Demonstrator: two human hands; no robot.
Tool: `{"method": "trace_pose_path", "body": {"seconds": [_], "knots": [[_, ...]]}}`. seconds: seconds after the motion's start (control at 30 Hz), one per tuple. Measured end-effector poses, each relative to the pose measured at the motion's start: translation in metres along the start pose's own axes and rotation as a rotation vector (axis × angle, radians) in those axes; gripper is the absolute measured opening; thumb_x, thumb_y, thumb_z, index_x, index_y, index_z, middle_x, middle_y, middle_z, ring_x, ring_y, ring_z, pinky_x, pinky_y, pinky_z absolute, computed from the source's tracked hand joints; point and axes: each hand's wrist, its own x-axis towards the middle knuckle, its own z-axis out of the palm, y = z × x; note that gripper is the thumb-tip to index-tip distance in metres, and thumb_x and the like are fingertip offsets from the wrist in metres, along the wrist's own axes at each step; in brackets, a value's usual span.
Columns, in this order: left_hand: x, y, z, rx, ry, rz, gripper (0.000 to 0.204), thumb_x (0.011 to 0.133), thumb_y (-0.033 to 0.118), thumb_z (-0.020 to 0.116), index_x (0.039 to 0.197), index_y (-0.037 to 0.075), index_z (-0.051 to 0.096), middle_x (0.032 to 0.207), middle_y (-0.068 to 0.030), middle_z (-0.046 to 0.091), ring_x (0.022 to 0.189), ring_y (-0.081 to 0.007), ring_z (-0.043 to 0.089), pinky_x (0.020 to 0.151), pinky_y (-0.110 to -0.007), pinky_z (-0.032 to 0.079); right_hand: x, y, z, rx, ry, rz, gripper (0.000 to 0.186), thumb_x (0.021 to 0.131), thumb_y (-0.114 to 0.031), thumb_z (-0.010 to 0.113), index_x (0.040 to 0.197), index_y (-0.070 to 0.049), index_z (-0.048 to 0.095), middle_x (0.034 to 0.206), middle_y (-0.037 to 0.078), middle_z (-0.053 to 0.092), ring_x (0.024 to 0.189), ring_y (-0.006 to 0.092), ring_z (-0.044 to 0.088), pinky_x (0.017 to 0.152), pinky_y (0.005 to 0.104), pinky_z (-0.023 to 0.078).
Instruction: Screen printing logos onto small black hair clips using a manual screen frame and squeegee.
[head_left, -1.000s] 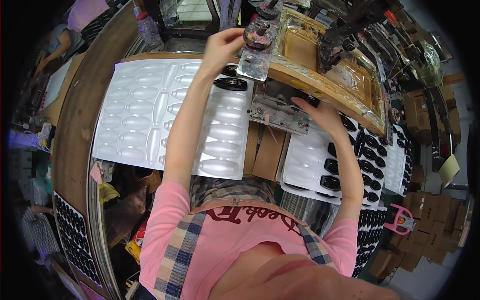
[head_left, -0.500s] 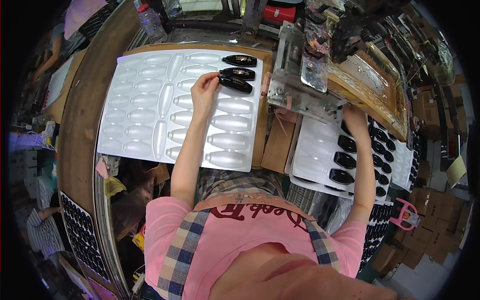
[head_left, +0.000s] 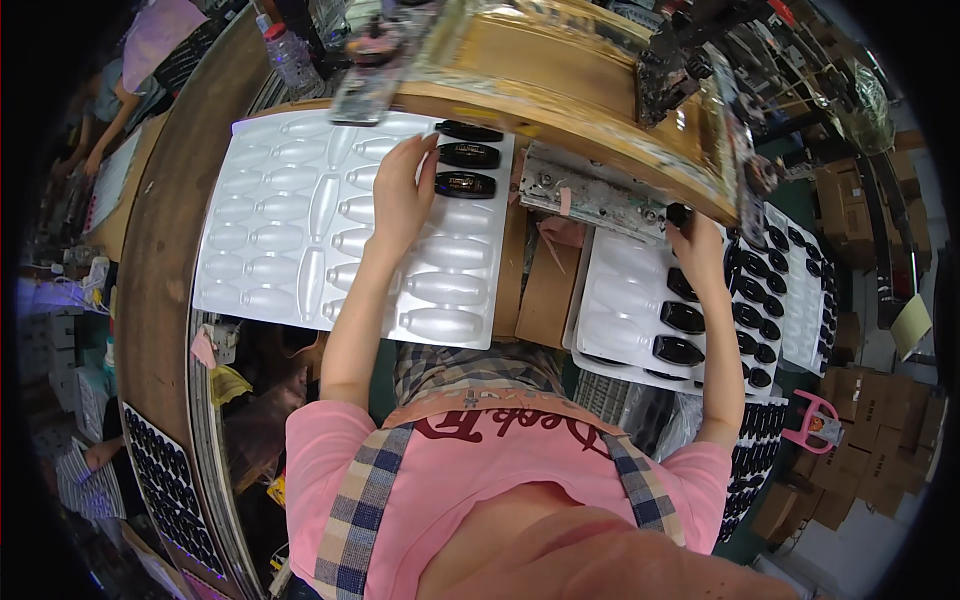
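A white moulded tray point(head_left: 285, 207) lies in front of me on the left, with several bottle-shaped hollows. Three glossy black bottles point(head_left: 467, 185) with gold print rest in its far right hollows. Beside their left ends is my left hand point(head_left: 400, 195), fingers loosely bent and slightly apart, holding nothing that I can see. My right hand point(head_left: 698, 250) pinches a small black bottle point(head_left: 679, 214), partly hidden by the fingers, near a metal fixture point(head_left: 590, 195). Below that hand, a second white tray point(head_left: 620, 300) carries several black bottles point(head_left: 683, 317).
A wooden screen frame point(head_left: 560, 110) extends over the far side, blurred by motion. Brown cardboard point(head_left: 548, 295) stands between the trays. More trays of black pieces point(head_left: 170, 480) lie at far left and right. Cartons point(head_left: 860, 450) and a pink stool point(head_left: 815, 425) are at right.
The screen frame has swung left across the far side. The third bottle now sits level in its hollow, freed from my left hand. My right hand has drawn back slightly with a bottle.
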Motion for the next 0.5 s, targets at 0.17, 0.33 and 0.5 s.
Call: {"method": "trace_pose_path", "body": {"seconds": [0.17,0.33,0.5], "knots": [[0.050,0.037,0.011,-0.234,-0.104,-0.006,0.023,0.080,0.008,0.052,0.102,0.003,0.055,0.095,-0.0144,0.058,0.088,-0.0301,0.055,0.077,-0.034,0.043,-0.018,0.018,-0.020,0.426,0.141,-0.207,0.054,0.069,-0.016,0.070,0.115,-0.001,0.046,0.111,0.010,0.051,0.076,0.0136,0.052,0.061,0.0244,0.043],[0.087,0.031,0.077,0.074,-0.185,0.549,0.024,0.080,0.010,0.054,0.102,0.001,0.053,0.092,-0.0084,0.060,0.079,-0.0201,0.058,0.071,-0.027,0.044,-0.009,0.000,-0.017,0.536,0.162,-0.210,0.054,0.069,-0.016,0.071,0.116,0.000,0.047,0.119,0.007,0.047,0.095,0.0149,0.051,0.075,0.0253,0.042],[0.101,0.042,0.064,-0.016,-0.296,0.251,0.022,0.081,0.011,0.055,0.099,-0.001,0.056,0.088,-0.0064,0.061,0.077,-0.0136,0.056,0.070,-0.025,0.044,0.019,-0.035,-0.004,0.446,0.022,-0.284,0.049,0.072,-0.023,0.069,0.111,0.000,0.050,0.109,0.011,0.054,0.096,0.0171,0.051,0.083,0.0274,0.038]]}}
